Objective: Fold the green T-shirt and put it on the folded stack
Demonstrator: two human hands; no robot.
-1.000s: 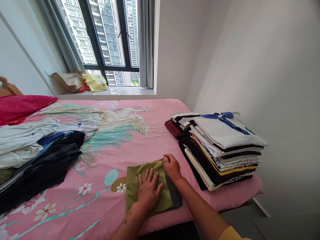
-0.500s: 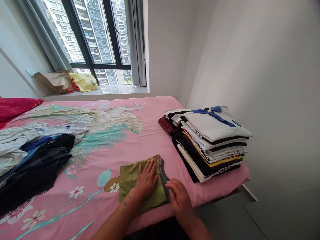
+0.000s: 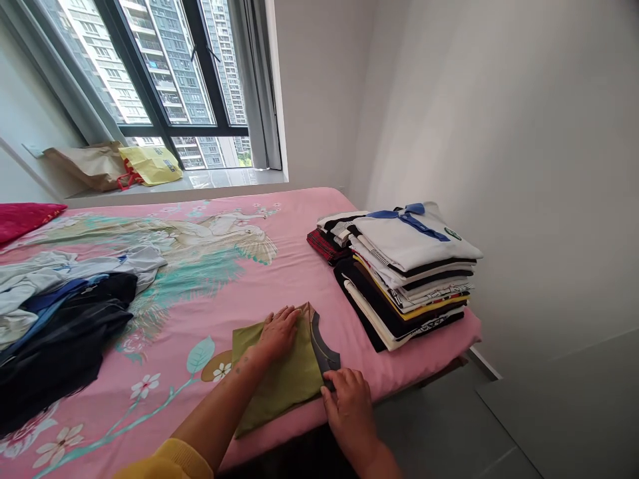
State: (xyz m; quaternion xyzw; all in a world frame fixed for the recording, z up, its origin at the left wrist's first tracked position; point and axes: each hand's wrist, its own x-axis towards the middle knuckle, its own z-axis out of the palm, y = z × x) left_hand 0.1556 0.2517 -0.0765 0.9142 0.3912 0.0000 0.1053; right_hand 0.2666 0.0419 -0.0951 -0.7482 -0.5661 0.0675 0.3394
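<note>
Resting on a folded, olive-green cloth garment: a bare left hand at its far side, a bare right hand at its near corner.

From my end of the feed, I see the left hand laid palm-down with its fingers stretched out, closed around nothing, beside the curved, dark-grey neckband. The right hand's thumb and bent fingers sit close together by the neckband's near end; I cannot tell whether they pinch any cloth. The garment lies at the near edge of a pink, flower-printed bedsheet. Left of it I have a loose heap of dark, blue and whitish clothes; to its right, a tall stack of folded black, white and yellow clothes, topped by a white shirt with a blue ribbon tie.
</note>
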